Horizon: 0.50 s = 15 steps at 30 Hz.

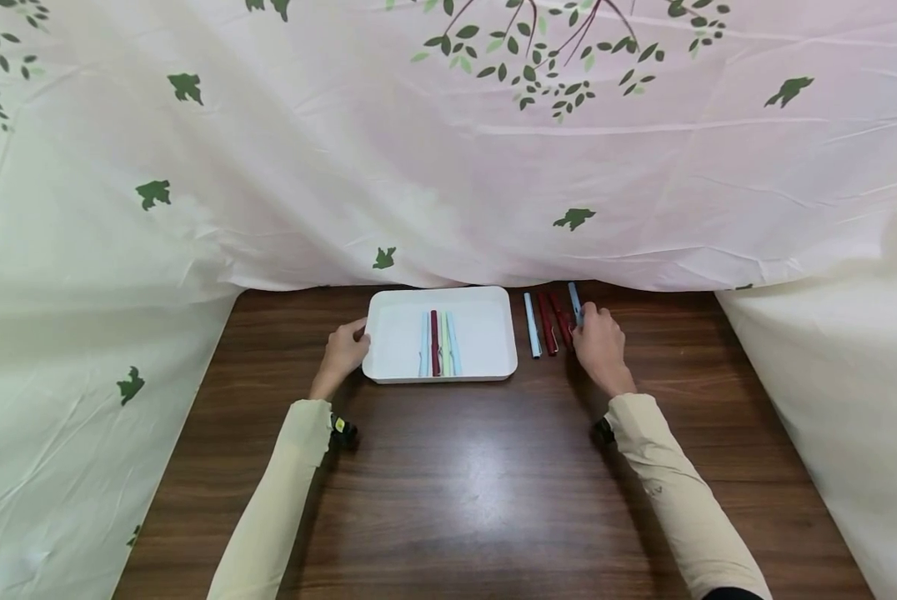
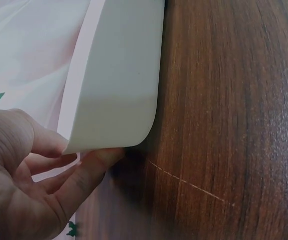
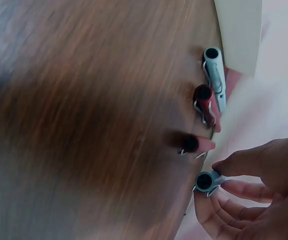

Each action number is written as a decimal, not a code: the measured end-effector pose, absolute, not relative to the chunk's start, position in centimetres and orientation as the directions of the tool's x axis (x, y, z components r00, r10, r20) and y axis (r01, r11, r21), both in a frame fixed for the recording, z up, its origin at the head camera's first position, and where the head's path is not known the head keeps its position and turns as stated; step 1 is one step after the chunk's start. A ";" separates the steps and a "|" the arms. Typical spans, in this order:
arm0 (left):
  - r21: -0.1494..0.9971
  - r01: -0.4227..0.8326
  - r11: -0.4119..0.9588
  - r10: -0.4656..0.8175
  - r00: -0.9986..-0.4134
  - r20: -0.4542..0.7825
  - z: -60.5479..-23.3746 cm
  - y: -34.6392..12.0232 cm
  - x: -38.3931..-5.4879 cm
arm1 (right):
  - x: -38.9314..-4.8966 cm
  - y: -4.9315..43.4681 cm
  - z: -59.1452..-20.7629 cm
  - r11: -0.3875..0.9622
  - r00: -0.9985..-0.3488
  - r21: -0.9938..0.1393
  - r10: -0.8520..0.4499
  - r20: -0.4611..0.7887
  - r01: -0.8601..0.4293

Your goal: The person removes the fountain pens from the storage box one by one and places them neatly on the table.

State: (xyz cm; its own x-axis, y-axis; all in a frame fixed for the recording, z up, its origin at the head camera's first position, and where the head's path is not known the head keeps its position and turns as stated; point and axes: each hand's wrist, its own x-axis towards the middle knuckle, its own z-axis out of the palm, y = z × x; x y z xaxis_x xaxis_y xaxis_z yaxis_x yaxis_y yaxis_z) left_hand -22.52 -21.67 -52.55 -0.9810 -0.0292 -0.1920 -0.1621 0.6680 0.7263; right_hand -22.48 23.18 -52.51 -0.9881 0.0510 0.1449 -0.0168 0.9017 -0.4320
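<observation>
One blue pen (image 1: 573, 295) is pinched in the person's right grip (image 1: 600, 346), at the far edge of the desk (image 1: 478, 483). Its long axis runs away from the hand towards the hanging cloth (image 1: 433, 167), far tip leaning slightly left; whether it is off the wood I can't tell from where I stand. From that grip the tray (image 1: 486, 333) lies to the left, with two red pens (image 1: 545, 325) and a pale pen (image 1: 532, 325) between, roughly parallel. The left grip (image 1: 347, 354), well apart from the blue pen, pinches the tray's left side. Behind, the cloth crowds the far edge; the wide room is towards the near edge. Inside the tray, white floor shows on both sides of a row of pens (image 1: 434, 342).
</observation>
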 end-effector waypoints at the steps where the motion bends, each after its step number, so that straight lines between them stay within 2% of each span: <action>1: 0.727 -0.168 0.666 -0.035 -0.980 -0.196 -52.5 -21.7 -22.6 | -22.5 23.3 -52.6 0.903 -0.989 -0.430 0.051 0.141 -0.015; 15: 0.739 -0.171 0.651 -0.030 -0.979 -0.200 -52.9 -21.8 -22.9 | -22.7 24.4 -53.7 0.896 -0.994 -0.444 0.066 0.083 0.023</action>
